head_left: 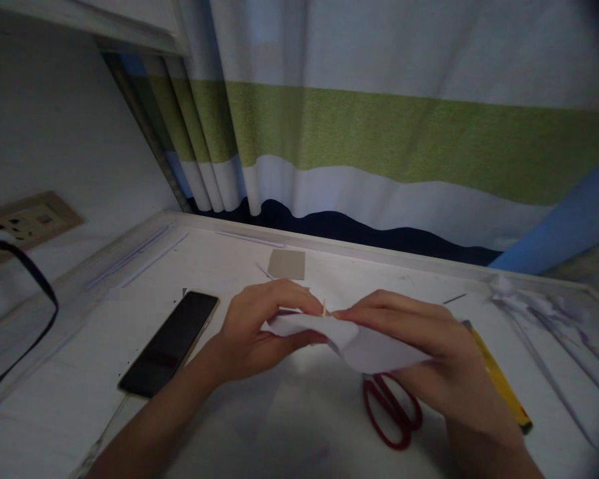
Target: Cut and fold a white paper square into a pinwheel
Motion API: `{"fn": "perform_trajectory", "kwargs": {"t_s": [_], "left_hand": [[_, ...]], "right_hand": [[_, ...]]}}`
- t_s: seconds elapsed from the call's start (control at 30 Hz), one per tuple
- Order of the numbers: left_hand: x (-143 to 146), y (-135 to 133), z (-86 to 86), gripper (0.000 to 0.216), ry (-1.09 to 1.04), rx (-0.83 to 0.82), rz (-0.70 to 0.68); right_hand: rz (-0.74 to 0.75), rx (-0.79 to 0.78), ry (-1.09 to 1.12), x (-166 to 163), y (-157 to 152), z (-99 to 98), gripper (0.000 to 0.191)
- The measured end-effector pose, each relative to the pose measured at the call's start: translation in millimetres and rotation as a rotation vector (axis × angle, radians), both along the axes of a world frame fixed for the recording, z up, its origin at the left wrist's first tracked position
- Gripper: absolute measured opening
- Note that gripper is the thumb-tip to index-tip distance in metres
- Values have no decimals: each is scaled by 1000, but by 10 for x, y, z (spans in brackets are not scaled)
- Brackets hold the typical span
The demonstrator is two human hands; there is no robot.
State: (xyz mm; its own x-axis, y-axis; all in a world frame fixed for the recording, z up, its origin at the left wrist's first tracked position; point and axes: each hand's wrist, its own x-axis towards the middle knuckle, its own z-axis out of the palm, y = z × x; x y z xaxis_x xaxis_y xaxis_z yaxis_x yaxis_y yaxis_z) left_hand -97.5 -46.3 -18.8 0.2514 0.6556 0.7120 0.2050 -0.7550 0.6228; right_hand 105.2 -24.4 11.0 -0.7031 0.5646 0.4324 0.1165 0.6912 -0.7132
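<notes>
A white sheet of paper [374, 349], bent and partly folded, is held up between both hands above the desk. My left hand [264, 319] pinches its left part, thumb below and fingers above. My right hand [419, 329] grips the right part, its fingertips meeting the left ones near the top edge. A small pale stick-like piece [324, 307] pokes up between the fingertips; I cannot tell what it is. Red-handled scissors [390, 409] lie on the desk below the paper, their blades hidden.
A black phone [170, 342] with a cable lies at left. A grey square [286, 265] lies behind the hands. Beyond the right hand are a yellow strip-shaped object [502, 379] and crumpled paper with thin strips [544, 309]. A curtain [379, 140] hangs behind the desk; a wall socket [30, 223] is at left.
</notes>
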Motion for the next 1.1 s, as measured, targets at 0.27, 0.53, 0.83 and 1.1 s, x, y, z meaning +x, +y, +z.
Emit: {"fn": "perform_trajectory", "kwargs": {"t_s": [0.27, 0.53, 0.83, 1.1], "left_hand": [[29, -34, 19, 17, 64, -179, 233], [-3, 93, 91, 14, -115, -476, 221], [-154, 211, 63, 22, -120, -723, 42], [-539, 303, -14, 42, -152, -527, 346]], "right_hand": [[-51, -6, 42, -55, 82, -108, 26], [-187, -18, -146, -68, 148, -108, 13], [-291, 68, -322, 77, 380, -173, 17], [-352, 48, -274, 188, 513, -205, 16]]}}
